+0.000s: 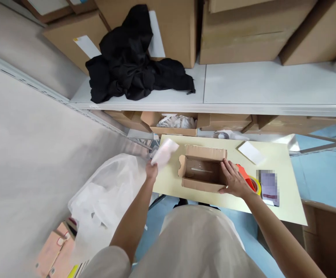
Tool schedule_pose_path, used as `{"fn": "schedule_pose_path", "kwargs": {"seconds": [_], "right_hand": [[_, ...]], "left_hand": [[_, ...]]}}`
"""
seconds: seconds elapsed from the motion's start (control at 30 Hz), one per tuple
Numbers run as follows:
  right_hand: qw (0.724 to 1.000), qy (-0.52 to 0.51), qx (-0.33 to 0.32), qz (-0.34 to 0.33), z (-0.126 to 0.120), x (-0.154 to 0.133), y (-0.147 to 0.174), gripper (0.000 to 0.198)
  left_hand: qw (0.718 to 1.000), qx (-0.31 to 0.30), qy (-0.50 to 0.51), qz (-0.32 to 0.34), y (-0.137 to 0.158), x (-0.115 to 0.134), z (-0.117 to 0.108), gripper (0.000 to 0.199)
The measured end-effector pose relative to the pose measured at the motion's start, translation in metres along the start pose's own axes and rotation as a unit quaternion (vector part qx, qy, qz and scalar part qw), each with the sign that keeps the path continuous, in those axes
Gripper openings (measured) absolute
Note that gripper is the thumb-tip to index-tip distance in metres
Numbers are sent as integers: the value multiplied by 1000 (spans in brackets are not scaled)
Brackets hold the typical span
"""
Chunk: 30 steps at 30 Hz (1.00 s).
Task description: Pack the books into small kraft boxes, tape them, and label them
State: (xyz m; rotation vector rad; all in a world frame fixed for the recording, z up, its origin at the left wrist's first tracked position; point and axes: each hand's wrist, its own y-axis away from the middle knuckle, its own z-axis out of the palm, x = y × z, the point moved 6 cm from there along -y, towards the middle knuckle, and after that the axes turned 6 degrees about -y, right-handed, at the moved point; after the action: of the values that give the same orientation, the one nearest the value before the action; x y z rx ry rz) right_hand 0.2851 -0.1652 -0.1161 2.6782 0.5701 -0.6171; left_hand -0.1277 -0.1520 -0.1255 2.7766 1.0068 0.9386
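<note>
An open cardboard box (204, 170) sits on the pale yellow table (168, 185), its flaps folded outward and a thin light strip on its bottom. My right hand (234, 180) grips the box's right end, fingers over the edge and thumb near the front corner. To the left, my left hand (151, 170) is closed on a thin white sheet (165, 152), raised at the table's left edge; motion blurs it and its material is unclear. Just right of my right hand lie an orange tape dispenser (245, 177) and a yellow tape roll (255, 185).
A white card (250, 152) and a grey-purple packet (268, 187) lie at the table's right. Beside its left edge hangs a big translucent bag (110, 185) of white scraps. Shelves behind hold a black garment (133, 61), cartons (237, 38) and a box of white pieces (176, 122).
</note>
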Motion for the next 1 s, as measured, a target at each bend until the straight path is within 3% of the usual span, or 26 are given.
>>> {"fn": "schedule_pose_path", "kwargs": {"seconds": [0.1,0.2,0.3,0.43,0.53,0.7,0.8,1.0], "right_hand": [[1000,-21,-10,-2,-4,-4,0,126],[999,-45,-16,-10,-5,-5,-1,131],[997,-72,-9,-26,-5,-3,-2,136],[993,-108,-9,-38,-4,-1,-3,143],[991,-131,-16,-34,-3,1,-3,144],[984,-172,-3,-41,-2,4,-3,148],[981,-187,3,-49,-1,6,-4,150],[979,-188,17,-70,2,8,-3,149]], "left_hand": [[999,33,29,15,22,8,-48,35],[987,79,96,101,40,44,-91,33],[980,31,90,174,62,98,-98,32],[960,-41,-6,276,97,166,-56,26],[946,-74,-80,306,115,185,-10,25],[940,-135,-188,252,114,167,44,32],[935,-178,-225,207,106,154,59,36],[923,-195,-279,178,97,150,80,36]]}}
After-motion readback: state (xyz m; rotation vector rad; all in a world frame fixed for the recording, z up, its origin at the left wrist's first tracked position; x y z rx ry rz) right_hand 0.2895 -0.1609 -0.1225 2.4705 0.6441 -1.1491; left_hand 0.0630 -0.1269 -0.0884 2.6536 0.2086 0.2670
